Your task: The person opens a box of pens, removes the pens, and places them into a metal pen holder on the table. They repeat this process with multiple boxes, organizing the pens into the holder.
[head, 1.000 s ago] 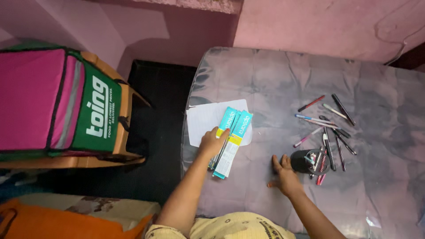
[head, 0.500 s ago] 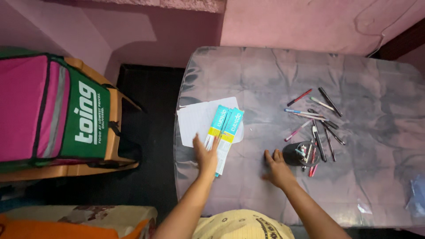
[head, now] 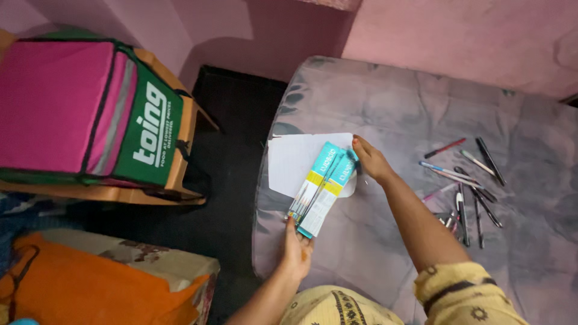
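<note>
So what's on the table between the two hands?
In the head view, the long teal and yellow cardboard boxes span from left hand to right hand, over white paper.

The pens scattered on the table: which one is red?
The slim red pen, lying farthest toward the wall at the left of the scattered pens; its neighbours look black, blue, white or pink.

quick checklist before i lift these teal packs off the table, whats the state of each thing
1. Left hand at the near end of the teal packs: ok.
2. Right hand at their far end: ok.
3. Firm pinch on every pack: cannot tell, the fingers hide the contact.
4. Packs squared up together: not ok, they are fanned and offset.
5. White sheet free of the packs: not ok, their far end overlaps it.
6. Loose pens away from the packs: ok, they lie apart, beyond the right arm.
</note>
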